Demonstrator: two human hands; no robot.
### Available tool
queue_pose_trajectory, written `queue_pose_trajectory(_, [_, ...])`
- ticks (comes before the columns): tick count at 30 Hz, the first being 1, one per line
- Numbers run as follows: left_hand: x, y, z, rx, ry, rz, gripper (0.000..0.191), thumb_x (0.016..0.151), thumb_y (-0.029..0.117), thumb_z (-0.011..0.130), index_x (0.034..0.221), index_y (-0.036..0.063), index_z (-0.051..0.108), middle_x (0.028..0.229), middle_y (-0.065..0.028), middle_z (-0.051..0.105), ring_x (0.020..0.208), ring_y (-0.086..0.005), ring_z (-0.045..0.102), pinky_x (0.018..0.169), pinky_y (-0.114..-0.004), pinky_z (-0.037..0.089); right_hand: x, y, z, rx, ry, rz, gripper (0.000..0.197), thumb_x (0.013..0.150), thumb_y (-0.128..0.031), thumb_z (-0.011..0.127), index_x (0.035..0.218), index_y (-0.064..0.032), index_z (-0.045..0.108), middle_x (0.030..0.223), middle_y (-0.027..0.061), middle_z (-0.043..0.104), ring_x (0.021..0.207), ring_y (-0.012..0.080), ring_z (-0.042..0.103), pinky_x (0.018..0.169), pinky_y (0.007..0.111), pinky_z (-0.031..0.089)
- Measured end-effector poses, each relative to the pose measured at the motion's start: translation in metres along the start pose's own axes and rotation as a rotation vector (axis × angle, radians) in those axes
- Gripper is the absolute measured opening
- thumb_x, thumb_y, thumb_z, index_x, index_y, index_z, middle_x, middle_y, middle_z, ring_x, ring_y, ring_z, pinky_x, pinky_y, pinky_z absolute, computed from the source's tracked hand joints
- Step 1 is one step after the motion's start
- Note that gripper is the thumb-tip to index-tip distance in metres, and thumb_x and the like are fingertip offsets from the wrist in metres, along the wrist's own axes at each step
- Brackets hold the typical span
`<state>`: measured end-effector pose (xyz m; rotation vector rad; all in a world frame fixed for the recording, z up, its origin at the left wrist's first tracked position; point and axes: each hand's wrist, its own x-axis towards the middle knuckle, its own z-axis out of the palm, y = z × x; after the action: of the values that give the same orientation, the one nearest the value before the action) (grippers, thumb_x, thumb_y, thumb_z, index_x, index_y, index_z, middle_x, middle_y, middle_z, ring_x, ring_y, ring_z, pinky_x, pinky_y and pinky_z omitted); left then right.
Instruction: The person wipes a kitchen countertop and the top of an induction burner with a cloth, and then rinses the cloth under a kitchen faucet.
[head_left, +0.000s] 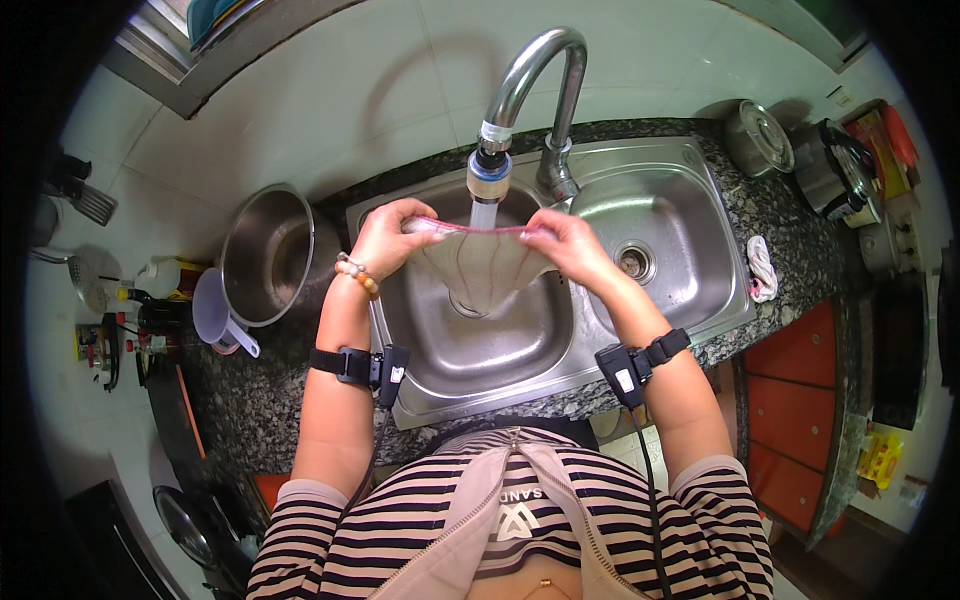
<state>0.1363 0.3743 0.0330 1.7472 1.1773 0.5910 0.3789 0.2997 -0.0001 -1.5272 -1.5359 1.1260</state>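
My left hand (388, 244) pinches one upper corner of a thin, pale cloth (480, 262) with faint red stripes and a pink edge. The other corner is between the thumb and fingers of my right hand (571, 246). Stretched between both hands, the cloth hangs over the left basin (480, 352) of a double stainless steel sink, its lower end near the drain. A stream of water (484, 216) runs from the filter nozzle (487, 176) of the curved faucet (541, 49) and meets the cloth behind its pink edge.
To the left stand a large steel pot (262, 255), a pale plastic ladle (217, 311) and several bottles. The right basin (660, 225) adjoins. A crumpled white cloth (762, 268) lies on the granite counter at right, with a lidded steel pot (757, 139) and a pressure cooker (832, 172) behind.
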Motion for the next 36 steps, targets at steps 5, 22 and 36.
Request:
queue_pose_trajectory(5, [-0.002, 0.010, -0.001, 0.477, 0.053, -0.082, 0.021, 0.067, 0.014, 0.064, 0.083, 0.0009, 0.059, 0.076, -0.0051, 0.057, 0.070, -0.0141, 0.054, 0.062, -0.024, 0.043, 0.001, -0.009, -0.006, 0.198, 0.057, -0.102, 0.016, 0.079, -0.020, 0.054, 0.086, -0.0062, 0.053, 0.080, 0.0010, 0.051, 0.075, 0.0093, 0.046, 0.067, 0.022, 0.038])
queue_pose_trajectory(22, [0.019, 0.011, 0.047, -0.416, 0.110, 0.037, 0.019, 0.070, 0.003, 0.059, 0.089, 0.0011, 0.056, 0.079, 0.0002, 0.053, 0.070, -0.0054, 0.048, 0.062, -0.019, 0.042, 0.024, -0.022, 0.035, 0.311, 0.020, 0.003, 0.028, 0.069, -0.024, 0.066, 0.087, -0.0038, 0.059, 0.076, 0.0038, 0.054, 0.070, 0.0116, 0.051, 0.065, 0.025, 0.041])
queue_pose_trajectory(36, [0.003, 0.017, 0.056, -0.932, 0.023, -0.130, 0.039, 0.077, 0.012, 0.058, 0.111, 0.0045, 0.042, 0.101, -0.0028, 0.050, 0.092, -0.0098, 0.048, 0.078, -0.023, 0.040, 0.038, -0.021, 0.045, 0.325, 0.004, 0.155, 0.012, 0.075, -0.011, 0.047, 0.085, -0.0041, 0.051, 0.075, 0.0024, 0.053, 0.067, 0.0087, 0.047, 0.057, 0.022, 0.039])
